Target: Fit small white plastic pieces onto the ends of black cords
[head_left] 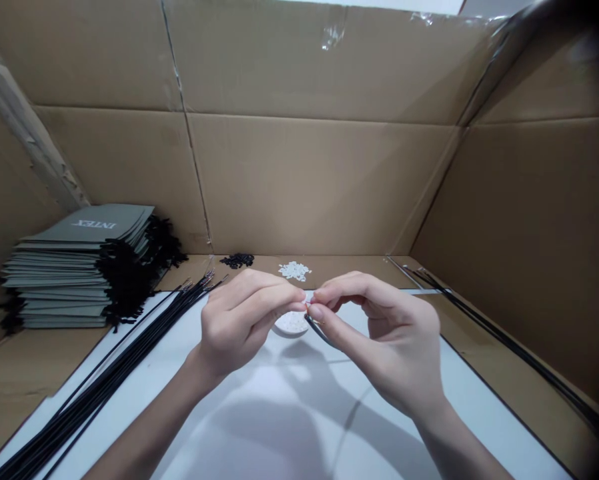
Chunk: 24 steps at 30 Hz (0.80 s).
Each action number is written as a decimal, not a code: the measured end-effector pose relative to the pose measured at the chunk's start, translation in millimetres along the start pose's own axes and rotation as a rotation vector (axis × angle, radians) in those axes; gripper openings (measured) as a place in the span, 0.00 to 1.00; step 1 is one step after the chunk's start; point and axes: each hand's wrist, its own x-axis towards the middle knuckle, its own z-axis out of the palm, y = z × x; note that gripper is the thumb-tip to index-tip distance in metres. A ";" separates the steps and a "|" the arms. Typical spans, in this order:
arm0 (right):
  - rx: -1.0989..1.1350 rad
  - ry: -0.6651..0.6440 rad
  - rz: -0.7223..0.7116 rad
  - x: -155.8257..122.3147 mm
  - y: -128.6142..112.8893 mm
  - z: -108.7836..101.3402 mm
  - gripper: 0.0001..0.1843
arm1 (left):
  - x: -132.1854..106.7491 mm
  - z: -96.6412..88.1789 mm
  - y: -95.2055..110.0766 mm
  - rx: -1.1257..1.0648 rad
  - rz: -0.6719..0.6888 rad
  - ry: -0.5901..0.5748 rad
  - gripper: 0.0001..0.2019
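My left hand and my right hand meet fingertip to fingertip above the white board. Between the right thumb and fingers is the end of a thin black cable, with a bit of orange-red wire at its tip. The left thumb and fingers are pinched together right beside that tip. Something tiny and whitish shows there, too small to name. Just behind and below the fingertips stands a small white dish, partly hidden, with small pale bits in it.
Several black cables lie bundled at left, and more cables at right. A stack of grey INTEX sleeves with black cords stands far left. Behind the hands are piles of black pieces and white pieces. Cardboard walls enclose the space.
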 end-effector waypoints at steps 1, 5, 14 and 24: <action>-0.014 0.008 -0.011 -0.3 -0.9 -0.1 0.09 | -0.2 0.4 -0.1 -0.002 0.006 0.004 0.08; -0.050 0.035 -0.048 -2.3 -3.6 1.0 0.11 | -0.2 2.3 -1.5 -0.011 0.048 0.038 0.09; -0.018 0.073 -0.074 -8.2 -8.2 0.7 0.15 | -5.5 -2.9 1.2 0.151 0.154 0.070 0.07; -0.011 0.160 -0.161 -12.3 2.2 13.1 0.20 | -4.0 8.7 3.5 0.259 0.119 0.088 0.08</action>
